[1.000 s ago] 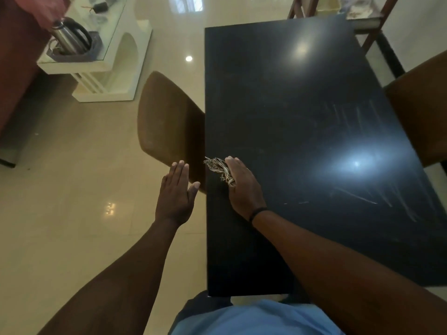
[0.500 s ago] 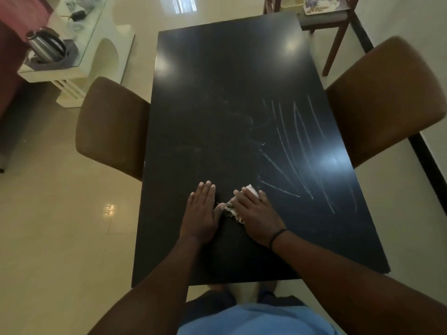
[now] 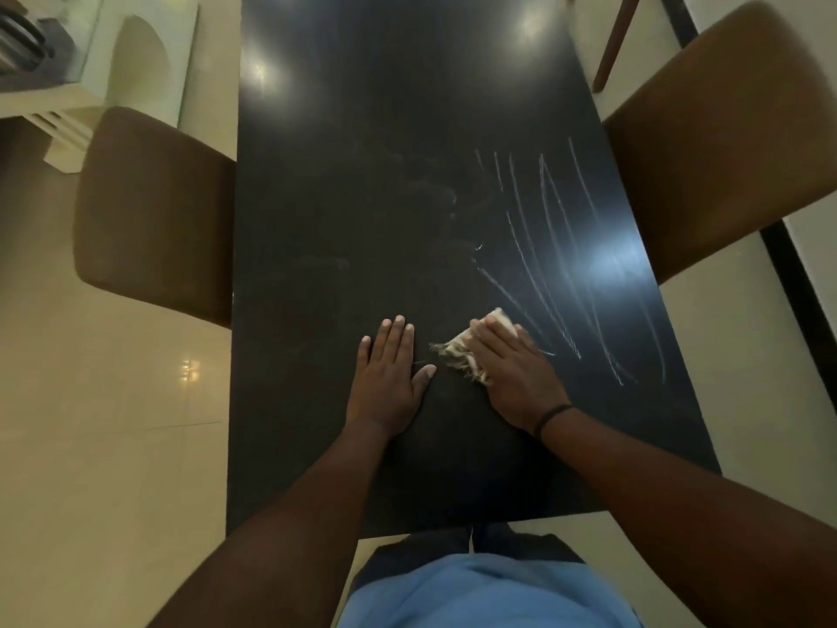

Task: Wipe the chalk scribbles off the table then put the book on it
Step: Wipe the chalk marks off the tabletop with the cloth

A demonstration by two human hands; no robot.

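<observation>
A black table (image 3: 362,129) fills the middle of the head view. White chalk scribbles (image 3: 557,256) run in long strokes over its right half; faint smears lie on the left half. My right hand (image 3: 516,378) presses a frayed pale cloth (image 3: 462,351) flat on the tabletop, at the near left end of the scribbles. My left hand (image 3: 389,378) lies flat on the table just left of the cloth, fingers together, holding nothing. No book is in view.
A brown chair (image 3: 154,215) stands against the table's left side and another brown chair (image 3: 733,142) against its right. A white side table (image 3: 68,83) is at the far left. A wooden chair leg (image 3: 616,43) shows beyond the table's far right corner.
My right hand has slid the cloth from the table's left edge rightward toward the scribbles. My left hand has come off the chair side and now rests flat on the table.
</observation>
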